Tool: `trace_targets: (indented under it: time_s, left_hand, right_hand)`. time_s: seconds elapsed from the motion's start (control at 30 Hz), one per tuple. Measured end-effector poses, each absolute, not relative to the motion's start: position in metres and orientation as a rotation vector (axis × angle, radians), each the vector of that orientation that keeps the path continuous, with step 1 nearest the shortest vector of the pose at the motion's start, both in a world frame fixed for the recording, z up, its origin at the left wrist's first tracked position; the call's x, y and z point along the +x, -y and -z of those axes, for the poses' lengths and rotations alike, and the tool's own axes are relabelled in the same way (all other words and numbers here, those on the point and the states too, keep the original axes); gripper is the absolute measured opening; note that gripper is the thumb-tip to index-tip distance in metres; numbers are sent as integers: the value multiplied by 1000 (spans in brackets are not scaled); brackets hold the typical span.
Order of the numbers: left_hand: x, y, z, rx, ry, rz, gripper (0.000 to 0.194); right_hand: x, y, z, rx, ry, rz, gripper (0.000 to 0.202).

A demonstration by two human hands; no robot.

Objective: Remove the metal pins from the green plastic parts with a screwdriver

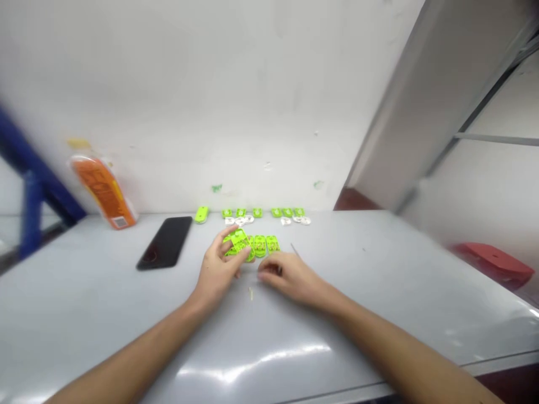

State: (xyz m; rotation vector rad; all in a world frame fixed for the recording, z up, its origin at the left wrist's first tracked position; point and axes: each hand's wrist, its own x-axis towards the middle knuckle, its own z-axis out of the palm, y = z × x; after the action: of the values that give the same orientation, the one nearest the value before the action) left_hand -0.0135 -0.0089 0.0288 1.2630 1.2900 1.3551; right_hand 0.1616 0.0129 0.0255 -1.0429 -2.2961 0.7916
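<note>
My left hand (pixel 218 266) is closed on a bright green plastic housing (pixel 239 240), tilted so that its open inside shows. To the right of it, my right hand (pixel 290 275) hovers low over the table with thumb and fingers curled together. Whatever may be between those fingertips is hidden. Just beyond the hands lie more open green housings (pixel 260 246), with small metallic parts inside. A thin dark rod (pixel 295 250) shows behind my right hand; whether it is touching the hand I cannot tell. Between my wrists are tiny pale pieces (pixel 251 293) on the tabletop.
Along the wall stand small green parts (pixel 257 212) and white rounded pieces (pixel 302 220), with a closed green case (pixel 201 214) to their left. A black phone (pixel 165 242) and an orange bottle (pixel 103 188) are at left. Red object (pixel 492 262) sits at the right edge.
</note>
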Motion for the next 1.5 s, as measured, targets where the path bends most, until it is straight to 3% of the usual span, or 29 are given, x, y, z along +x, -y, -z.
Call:
trace_targets:
  time_s: [0.13,0.4,0.63,0.83,1.2,1.5]
  left_hand:
    - [-15,4,-23,1274,-1286,-1390,61]
    - [-14,5,-21,1301,-1279,-1338,60]
    - [-15,4,-21,1334,-1272,-1317,58]
    - [-16,5,-21,1351,-1287,-1295,57]
    - [-15,6,-19,1398,-1263,-1205,59]
    - [-13,10,-16,1452,-1189,-1162,59]
  right_hand:
    - [155,-5,-20,-994,2442,-705,25]
    - [149,-2,-25,-1008,2476,-768,11]
    - [152,4,-29,-888,2539,-798,18]
    - [150,9,-31,-778,2570,-796,10]
    - [164,-1,-46,-779,2283,-1014,16]
    - [169,-6,-51,-826,2168,-923,16]
